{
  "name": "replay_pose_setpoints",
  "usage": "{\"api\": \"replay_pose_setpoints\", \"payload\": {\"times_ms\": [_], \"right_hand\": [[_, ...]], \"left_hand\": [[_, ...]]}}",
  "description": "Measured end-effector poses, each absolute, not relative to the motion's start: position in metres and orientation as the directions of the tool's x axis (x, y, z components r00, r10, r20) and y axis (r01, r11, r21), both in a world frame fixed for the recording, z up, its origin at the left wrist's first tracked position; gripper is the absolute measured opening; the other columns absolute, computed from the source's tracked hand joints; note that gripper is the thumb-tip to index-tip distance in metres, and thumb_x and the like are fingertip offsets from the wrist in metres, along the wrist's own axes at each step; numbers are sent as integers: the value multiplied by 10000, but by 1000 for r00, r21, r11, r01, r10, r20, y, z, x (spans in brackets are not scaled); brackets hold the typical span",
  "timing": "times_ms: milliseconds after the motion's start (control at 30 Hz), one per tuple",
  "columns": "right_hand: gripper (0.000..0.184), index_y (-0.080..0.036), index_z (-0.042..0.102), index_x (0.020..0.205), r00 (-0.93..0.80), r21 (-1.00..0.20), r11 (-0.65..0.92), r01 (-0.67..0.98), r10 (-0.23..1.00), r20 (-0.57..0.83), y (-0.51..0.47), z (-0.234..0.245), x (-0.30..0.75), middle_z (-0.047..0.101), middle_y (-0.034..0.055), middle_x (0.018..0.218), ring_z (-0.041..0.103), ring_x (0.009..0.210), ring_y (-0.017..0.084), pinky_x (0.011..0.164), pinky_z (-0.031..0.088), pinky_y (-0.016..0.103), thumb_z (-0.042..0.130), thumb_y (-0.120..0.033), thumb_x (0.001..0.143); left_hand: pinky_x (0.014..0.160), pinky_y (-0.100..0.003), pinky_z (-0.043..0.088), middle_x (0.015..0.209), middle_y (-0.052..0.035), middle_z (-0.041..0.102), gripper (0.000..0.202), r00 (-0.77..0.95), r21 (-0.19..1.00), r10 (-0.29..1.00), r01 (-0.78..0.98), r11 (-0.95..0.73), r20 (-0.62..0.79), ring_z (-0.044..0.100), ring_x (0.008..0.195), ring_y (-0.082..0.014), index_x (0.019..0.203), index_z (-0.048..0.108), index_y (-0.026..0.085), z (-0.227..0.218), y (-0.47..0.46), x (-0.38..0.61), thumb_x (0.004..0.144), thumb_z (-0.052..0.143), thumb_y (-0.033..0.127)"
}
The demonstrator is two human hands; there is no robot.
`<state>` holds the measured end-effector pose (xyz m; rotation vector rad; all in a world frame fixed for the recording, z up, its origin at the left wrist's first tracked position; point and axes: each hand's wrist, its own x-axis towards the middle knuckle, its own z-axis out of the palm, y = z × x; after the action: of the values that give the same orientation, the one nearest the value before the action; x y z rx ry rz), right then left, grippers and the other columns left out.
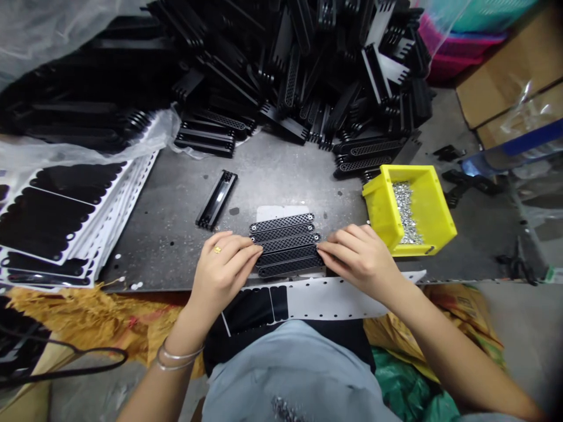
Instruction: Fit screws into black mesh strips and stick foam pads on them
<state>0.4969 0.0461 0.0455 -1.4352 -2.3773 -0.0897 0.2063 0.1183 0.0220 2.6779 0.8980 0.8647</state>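
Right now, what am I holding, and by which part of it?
Your left hand and right hand hold a row of black mesh-patterned strips, one hand at each end of the row.

LIGHT: you get bright, even, diffuse light, source out of frame | SHADOW: soft and faint under your left hand [224,272] and right hand [360,261] | GLARE: dull sheen on the metal worktop [176,223], sharp glints off the screws [407,214] | BLUR: slight on the woven sack [461,316] | EDGES: wide-angle stretch along your right forearm [457,346], lower-right corner falling dark
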Motion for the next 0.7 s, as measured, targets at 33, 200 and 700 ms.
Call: {"api": "replay_pose_setpoints", "payload": {"times_ms": [33, 200, 700], "right_hand": [[80, -164, 731, 1008, -452, -77, 506, 859, 822, 347, 41, 46, 499, 715, 33, 813, 558, 778, 183, 693, 370, 345, 655, -164, 984], [155, -148, 758, 1099, -600, 175, 581, 795, 709, 371, 30, 51, 501, 781, 73, 974, 632, 928, 205, 846, 448, 366, 677, -184, 972], [292, -154, 743, 810, -463, 162, 434, 886, 846, 265, 26, 80, 487, 694, 98, 820, 585, 758, 212, 684, 435, 370, 547, -192, 1023]], "left_hand": [[1028, -420, 491, 1004, -24, 784, 160, 641, 341, 595, 488, -803, 485, 727, 919, -177, 1082, 708, 232, 20, 117, 206, 967, 666, 129], [1030, -461, 479, 1083, -57, 787, 369, 653, 283, 552, 478, -832, 518, 727, 998, -240, 1248, 688, 256, 15, 110, 198, 902, 781, 345], [1057, -550, 476, 1143, -121, 747, 501, 655, 237, 573, 532, -812, 492, 688, 1065, -308, 1271, 654, 230, 16, 105, 201, 835, 857, 369]]}}
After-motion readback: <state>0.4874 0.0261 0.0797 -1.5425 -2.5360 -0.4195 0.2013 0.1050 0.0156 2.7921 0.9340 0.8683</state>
